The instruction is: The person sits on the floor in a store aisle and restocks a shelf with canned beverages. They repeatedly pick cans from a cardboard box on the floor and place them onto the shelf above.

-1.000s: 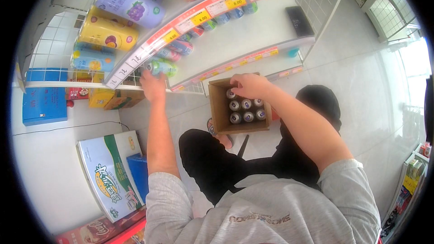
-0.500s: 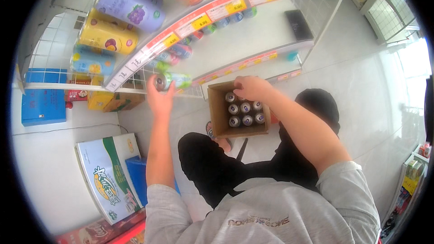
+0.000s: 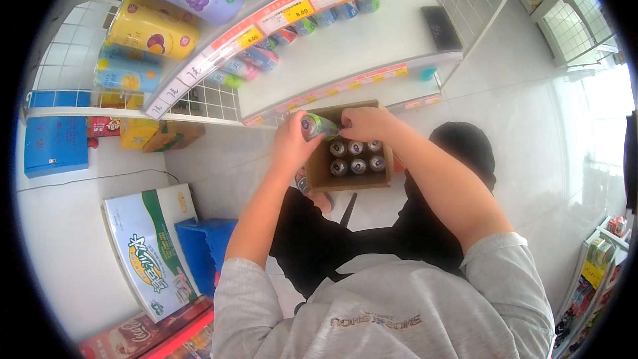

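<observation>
A green drink can (image 3: 325, 127), tilted with its silver top toward me, is in my left hand (image 3: 293, 145), closed around it. Its far end meets the fingertips of my right hand (image 3: 367, 123), which are curled together over the far side of an open cardboard box (image 3: 318, 174). Whether those fingers grip this can or something behind it is hidden. Inside the box, several upright drink cans (image 3: 357, 165) stand in rows, and the hands cover the far part.
Above the box is a white shelf (image 3: 325, 70) with small cans in a row and a black phone-like object (image 3: 440, 28). Larger purple and yellow cans (image 3: 153, 30) fill the upper left shelf. A white carton (image 3: 149, 252) and blue crate (image 3: 209, 246) are at left.
My left hand has brought the green can from the shelf edge rightward to the box. The right hand has shifted slightly left, up against the can's far end.
</observation>
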{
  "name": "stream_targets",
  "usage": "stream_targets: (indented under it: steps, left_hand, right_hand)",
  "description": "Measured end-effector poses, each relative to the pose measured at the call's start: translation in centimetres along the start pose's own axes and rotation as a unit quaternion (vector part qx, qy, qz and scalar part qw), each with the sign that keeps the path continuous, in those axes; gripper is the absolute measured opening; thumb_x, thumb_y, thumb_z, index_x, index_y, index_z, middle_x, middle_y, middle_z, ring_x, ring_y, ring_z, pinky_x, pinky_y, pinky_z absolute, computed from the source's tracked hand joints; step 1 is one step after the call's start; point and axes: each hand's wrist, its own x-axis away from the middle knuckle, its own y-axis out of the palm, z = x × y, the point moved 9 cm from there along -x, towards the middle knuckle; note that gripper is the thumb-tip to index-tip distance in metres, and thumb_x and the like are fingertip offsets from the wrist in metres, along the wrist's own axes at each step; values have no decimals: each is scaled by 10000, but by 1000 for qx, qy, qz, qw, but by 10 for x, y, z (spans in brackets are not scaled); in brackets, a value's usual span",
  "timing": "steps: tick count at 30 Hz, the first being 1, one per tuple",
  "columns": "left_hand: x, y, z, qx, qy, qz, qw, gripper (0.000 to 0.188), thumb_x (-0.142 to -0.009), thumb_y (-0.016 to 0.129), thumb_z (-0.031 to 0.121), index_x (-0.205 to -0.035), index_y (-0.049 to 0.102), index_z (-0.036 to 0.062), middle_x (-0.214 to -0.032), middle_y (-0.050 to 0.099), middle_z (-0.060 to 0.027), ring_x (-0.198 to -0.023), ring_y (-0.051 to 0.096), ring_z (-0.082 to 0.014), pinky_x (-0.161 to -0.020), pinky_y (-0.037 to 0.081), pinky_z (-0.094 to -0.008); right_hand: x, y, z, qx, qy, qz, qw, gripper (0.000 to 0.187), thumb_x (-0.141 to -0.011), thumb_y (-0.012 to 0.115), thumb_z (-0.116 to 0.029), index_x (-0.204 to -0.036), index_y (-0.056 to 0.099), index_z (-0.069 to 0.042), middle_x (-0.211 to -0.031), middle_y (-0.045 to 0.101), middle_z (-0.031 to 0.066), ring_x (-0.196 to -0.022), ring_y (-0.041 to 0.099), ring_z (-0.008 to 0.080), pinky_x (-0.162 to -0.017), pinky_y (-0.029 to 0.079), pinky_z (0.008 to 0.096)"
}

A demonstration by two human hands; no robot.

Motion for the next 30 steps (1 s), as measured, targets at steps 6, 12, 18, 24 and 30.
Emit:
stream_targets:
  steps: [6, 12, 18, 24, 30]
  left_hand:
    - [4, 40, -12, -96, 42, -42, 994, 646, -698, 880, 252, -1214, 534, 74, -1141, 640, -126, -1109, 578, -339, -979, 411, -474]
    - [12, 54, -20, -124, 26, -36, 991, 690, -671, 890, 271, -1242, 551, 84, -1186, 646, -92, -1206, 502, -323, -1050, 337, -479]
    - [14, 60, -18, -130, 33, -2, 991, 681, -678, 885, 269, -1242, 554, 77, -1190, 649, -99, -1233, 484, -335, -1073, 318, -500]
    - [11, 65, -26, -112, 40, 12, 993, 649, -710, 865, 257, -1249, 550, 80, -1199, 645, -105, -1257, 468, -341, -1072, 339, -502]
    - [11, 53, -10, -110, 59, 64, 990, 594, -716, 846, 232, -1215, 565, 75, -1189, 623, -132, -1215, 491, -351, -1049, 369, -516]
  right_hand:
    - [-4, 6, 11, 0, 10, 2, 1000, 449, -835, 656, -435, -1096, 677, -70, -999, 724, 160, -965, 686, 325, -839, 529, 421]
    - [-3, 7, 11, -8, -3, -2, 1000, 444, -836, 649, -428, -1111, 671, -80, -1000, 723, 153, -969, 684, 324, -846, 527, 416]
    - [0, 7, 5, -15, 4, -21, 1000, 451, -834, 662, -431, -1109, 670, -74, -1003, 722, 153, -969, 682, 328, -844, 525, 421]
    - [-3, 11, 8, -8, -8, -19, 1000, 463, -844, 670, -430, -1131, 655, -68, -999, 719, 161, -966, 680, 332, -837, 523, 431]
    - [-2, 10, 7, -10, 4, -31, 999, 401, -873, 686, -394, -1119, 650, -79, -1052, 711, 176, -1018, 666, 353, -888, 513, 446]
